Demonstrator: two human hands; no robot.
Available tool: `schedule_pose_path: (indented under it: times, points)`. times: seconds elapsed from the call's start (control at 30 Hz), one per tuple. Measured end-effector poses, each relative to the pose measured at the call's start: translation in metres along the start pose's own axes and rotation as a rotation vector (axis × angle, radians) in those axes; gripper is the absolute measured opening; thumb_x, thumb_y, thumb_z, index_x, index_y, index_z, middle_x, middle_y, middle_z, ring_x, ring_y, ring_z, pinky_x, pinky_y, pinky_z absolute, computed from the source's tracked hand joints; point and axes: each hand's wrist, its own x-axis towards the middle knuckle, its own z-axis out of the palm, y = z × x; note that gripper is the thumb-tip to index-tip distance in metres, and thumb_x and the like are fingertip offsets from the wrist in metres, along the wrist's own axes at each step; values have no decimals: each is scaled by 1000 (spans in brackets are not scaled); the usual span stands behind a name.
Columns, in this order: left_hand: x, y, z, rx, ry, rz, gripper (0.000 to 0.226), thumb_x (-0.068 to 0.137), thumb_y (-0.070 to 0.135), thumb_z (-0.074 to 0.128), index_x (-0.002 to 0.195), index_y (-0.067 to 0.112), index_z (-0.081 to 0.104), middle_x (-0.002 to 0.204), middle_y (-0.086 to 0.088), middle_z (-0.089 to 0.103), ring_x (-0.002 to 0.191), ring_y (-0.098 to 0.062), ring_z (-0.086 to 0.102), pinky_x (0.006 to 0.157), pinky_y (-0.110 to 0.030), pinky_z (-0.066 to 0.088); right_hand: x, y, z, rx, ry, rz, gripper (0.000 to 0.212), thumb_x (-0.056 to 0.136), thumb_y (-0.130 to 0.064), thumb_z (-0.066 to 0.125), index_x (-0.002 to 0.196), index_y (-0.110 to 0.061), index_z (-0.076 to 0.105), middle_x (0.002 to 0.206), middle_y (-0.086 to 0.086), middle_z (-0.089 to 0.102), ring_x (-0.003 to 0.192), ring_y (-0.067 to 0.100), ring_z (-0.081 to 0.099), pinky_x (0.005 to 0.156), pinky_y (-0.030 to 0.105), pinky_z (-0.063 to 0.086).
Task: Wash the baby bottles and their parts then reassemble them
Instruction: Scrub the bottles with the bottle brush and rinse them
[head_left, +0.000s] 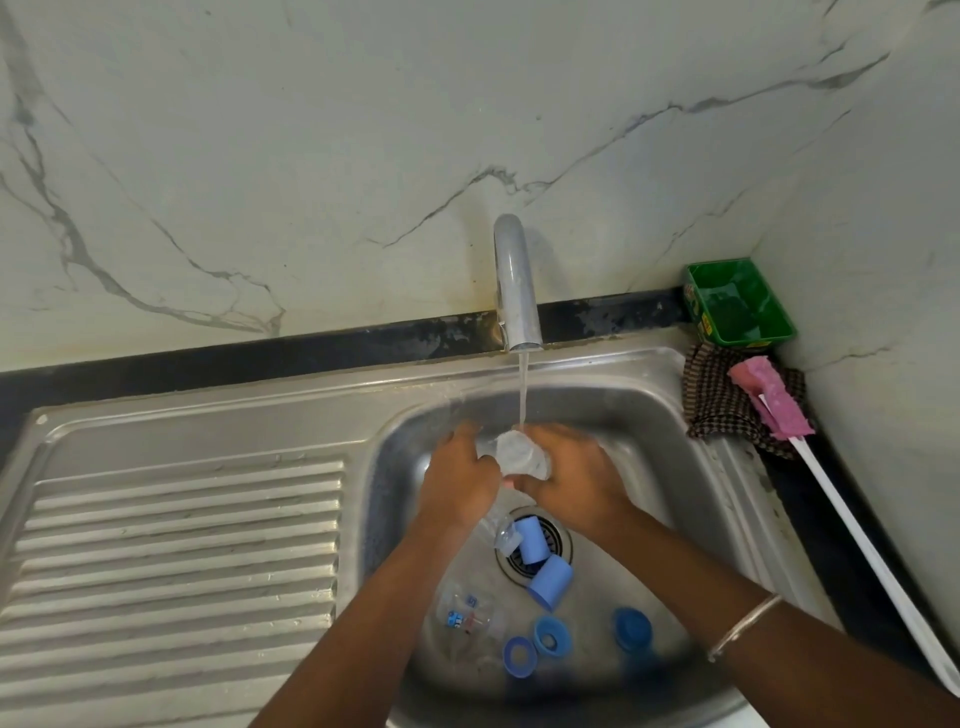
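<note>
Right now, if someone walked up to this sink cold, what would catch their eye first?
Both hands, left hand and right hand, hold a clear bottle part under the running tap at the middle of the sink. Below them, blue caps and blue rings lie scattered around the drain. A pink sponge brush rests on a checked cloth on the right counter.

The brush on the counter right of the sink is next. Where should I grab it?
Take the brush by its long white handle, coming from above with the right hand. The handle lies flat and bare along the counter, while the pink sponge head rests on the checked cloth near the wall corner.
</note>
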Motion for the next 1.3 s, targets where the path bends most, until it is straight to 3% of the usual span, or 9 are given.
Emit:
schedule_pose_path:
  times: [0.17, 0.3, 0.47, 0.73, 0.97, 1.1, 1.2, 1.23, 1.3]
  points:
    - [-6, -9, -2, -113, 48, -60, 55, 92, 1, 48, 144, 15, 45, 146, -4, 49, 128, -16, 49, 93, -20, 35, 2, -10, -5, -2, 52, 97, 49, 72, -42, 85, 116, -31, 67, 106, -9, 70, 96, 13, 65, 80, 28, 52]
    - [-5, -14, -2, -150, 66, -71, 47, 92, 1, 50, 137, 15, 50, 122, 2, 56, 83, 3, 52, 67, -3, 40, 2, -10, -4, 56, 87, 148, 48, 74, -43, 84, 117, -33, 66, 106, -10, 71, 95, 13, 66, 83, 32, 55]
    - [-6, -15, 1, -176, 65, -76, 33, 94, 9, 50, 124, 19, 60, 118, -3, 65, 104, -18, 61, 90, -33, 51, 2, -12, -2, 30, 7, 100, 50, 73, -45, 84, 119, -34, 65, 107, -10, 71, 96, 12, 66, 83, 30, 54]
    - [-5, -17, 1, -178, 37, -78, 35, 93, 9, 48, 123, 22, 59, 120, 2, 63, 107, -14, 58, 88, -27, 43, 2, -12, -3, 80, 98, 176, 50, 70, -47, 85, 114, -32, 67, 102, -10, 72, 91, 13, 68, 82, 35, 58]
    - [-4, -16, 3, -151, -14, -33, 44, 88, 0, 48, 125, 20, 59, 121, 2, 62, 107, -12, 57, 86, -24, 42, 0, -18, -6, 78, 67, 201, 50, 71, -46, 86, 115, -29, 69, 101, -7, 74, 91, 15, 69, 83, 35, 57]
    - [-3, -12, 5, -142, -121, 63, 44, 82, 6, 67, 121, 24, 56, 106, 12, 61, 99, -7, 60, 75, -16, 44, 0, -22, -7, 157, 71, 182, 43, 73, -44, 86, 110, -29, 70, 90, -15, 71, 85, 7, 69, 80, 29, 57]
    - [-1, -7, 10, -170, -161, 150, 44, 80, 23, 78, 116, 28, 53, 105, 11, 65, 96, -6, 63, 78, -22, 51, 2, -25, -10, 246, 48, 219, 37, 73, -45, 85, 104, -31, 71, 82, -21, 67, 81, -3, 66, 74, 17, 53]
    - [-1, -7, 12, -182, -152, 171, 43, 83, 29, 77, 118, 27, 52, 108, 9, 66, 98, -7, 63, 80, -24, 52, 4, -25, -12, 280, 19, 230, 34, 74, -46, 84, 102, -30, 71, 83, -18, 69, 82, -1, 67, 76, 18, 55]
    - [1, -5, 14, -213, -143, 184, 44, 89, 39, 71, 125, 28, 49, 113, 9, 65, 102, -7, 63, 84, -27, 52, 9, -25, -19, 479, -4, 307, 24, 74, -44, 77, 92, -28, 72, 83, -5, 74, 79, 13, 71, 81, 37, 60]
